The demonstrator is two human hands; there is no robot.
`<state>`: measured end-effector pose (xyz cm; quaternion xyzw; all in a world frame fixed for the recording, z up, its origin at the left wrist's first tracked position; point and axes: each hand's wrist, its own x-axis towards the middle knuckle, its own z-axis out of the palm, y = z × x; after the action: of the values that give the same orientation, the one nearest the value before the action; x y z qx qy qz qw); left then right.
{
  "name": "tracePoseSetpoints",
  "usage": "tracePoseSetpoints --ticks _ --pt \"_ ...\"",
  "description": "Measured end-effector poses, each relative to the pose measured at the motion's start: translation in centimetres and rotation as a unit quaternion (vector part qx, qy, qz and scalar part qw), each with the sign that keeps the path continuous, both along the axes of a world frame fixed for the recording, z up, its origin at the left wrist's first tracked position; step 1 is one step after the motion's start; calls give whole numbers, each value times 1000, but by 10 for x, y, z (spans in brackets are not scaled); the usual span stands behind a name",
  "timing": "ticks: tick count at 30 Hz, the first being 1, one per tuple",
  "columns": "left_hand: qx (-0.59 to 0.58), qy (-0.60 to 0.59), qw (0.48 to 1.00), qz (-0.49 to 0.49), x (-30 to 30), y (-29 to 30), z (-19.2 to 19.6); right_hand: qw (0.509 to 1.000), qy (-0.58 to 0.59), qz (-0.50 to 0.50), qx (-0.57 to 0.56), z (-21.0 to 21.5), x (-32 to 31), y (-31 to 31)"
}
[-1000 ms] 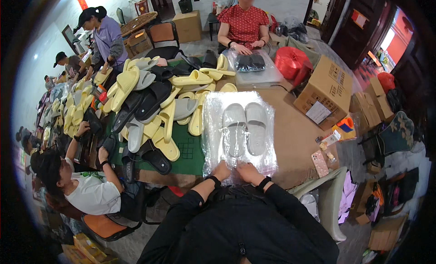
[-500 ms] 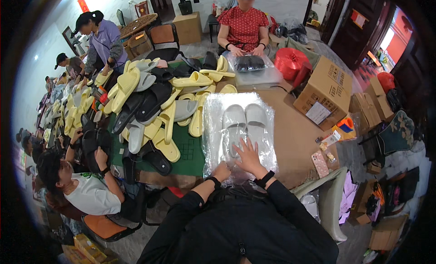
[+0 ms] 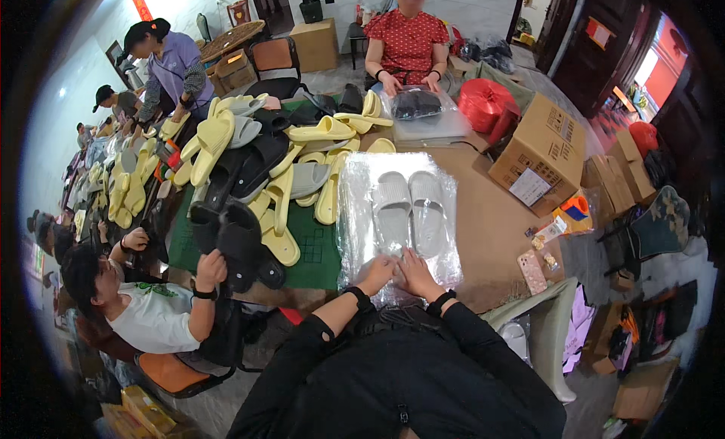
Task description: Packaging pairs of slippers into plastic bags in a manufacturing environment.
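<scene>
A pair of light grey slide slippers (image 3: pixel 393 224) lies side by side inside a clear plastic bag (image 3: pixel 355 205) on the table before me. My left hand (image 3: pixel 376 274) is closed on the bag's plastic just below the slippers' near ends. Close beside it, my right hand (image 3: pixel 418 276) has its fingers drawn together on the same film, near the right slipper. The two hands almost touch. Glare on the film and my own fingers hide the exact grip.
Yellow, grey and black slippers (image 3: pixel 279 193) are heaped to the left on a green mat (image 3: pixel 313 261). A cardboard box (image 3: pixel 540 156), red plastic twine (image 3: pixel 483 103) and a phone (image 3: pixel 532 273) lie to the right. Across the table a person (image 3: pixel 406 38) handles bagged black slippers (image 3: pixel 417 104).
My right hand has slid back from the slippers, its spread fingers closing up beside my left, which moved slightly up and right. At left, a co-worker has swung black slippers over the table.
</scene>
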<state>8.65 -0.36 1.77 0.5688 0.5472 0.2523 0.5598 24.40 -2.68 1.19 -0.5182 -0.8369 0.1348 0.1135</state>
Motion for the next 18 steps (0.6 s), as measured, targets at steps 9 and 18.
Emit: tracePoseSetpoints --ticks 9,18 --pt "160 -34 986 -43 2 -6 -8 964 243 -106 3 1 1 9" --pt "277 372 866 -187 -14 -30 3 890 393 -230 -32 -8 4 18"
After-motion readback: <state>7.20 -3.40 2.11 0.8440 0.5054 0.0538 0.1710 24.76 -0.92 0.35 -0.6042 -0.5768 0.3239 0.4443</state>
